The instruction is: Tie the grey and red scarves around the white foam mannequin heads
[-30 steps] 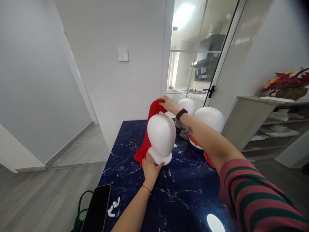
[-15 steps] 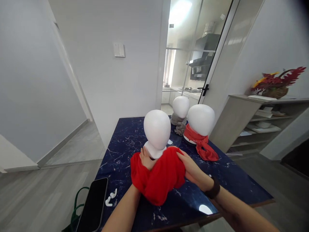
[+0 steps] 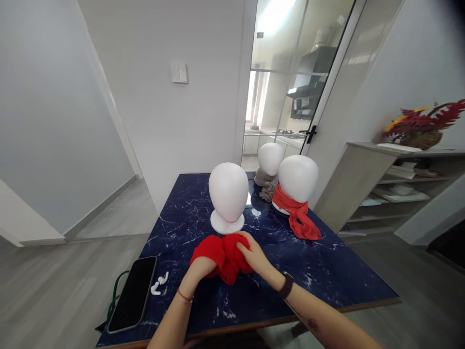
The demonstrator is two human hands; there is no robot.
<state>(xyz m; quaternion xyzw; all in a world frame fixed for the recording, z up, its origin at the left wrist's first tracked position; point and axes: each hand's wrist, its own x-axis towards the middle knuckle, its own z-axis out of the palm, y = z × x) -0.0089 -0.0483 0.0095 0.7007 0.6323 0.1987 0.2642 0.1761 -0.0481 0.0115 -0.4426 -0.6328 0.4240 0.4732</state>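
Both hands grip a bunched red scarf [image 3: 221, 254] low over the dark blue marble table [image 3: 327, 271]. My left hand [image 3: 199, 267] is closed into the scarf's left side, its fingers buried in cloth. My right hand [image 3: 252, 255] pinches the right side. Just beyond the scarf stands a bare white foam mannequin head [image 3: 228, 194] on its round base. Farther back right, a second white head [image 3: 298, 178] wears a red scarf [image 3: 298, 219], and a third head [image 3: 271, 159] behind it wears a grey scarf [image 3: 265, 184].
A black phone [image 3: 132, 293] lies near the table's front left corner beside white earbuds [image 3: 159, 284] and a green cord [image 3: 114, 300] hanging off the edge. A shelf unit [image 3: 395, 179] with a red flower basket [image 3: 423, 126] stands right. A glass door [image 3: 319, 97] lies behind.
The red scarf came off the near mannequin head, which now stands bare. Both hands drew it toward me and bunched it low over the table.
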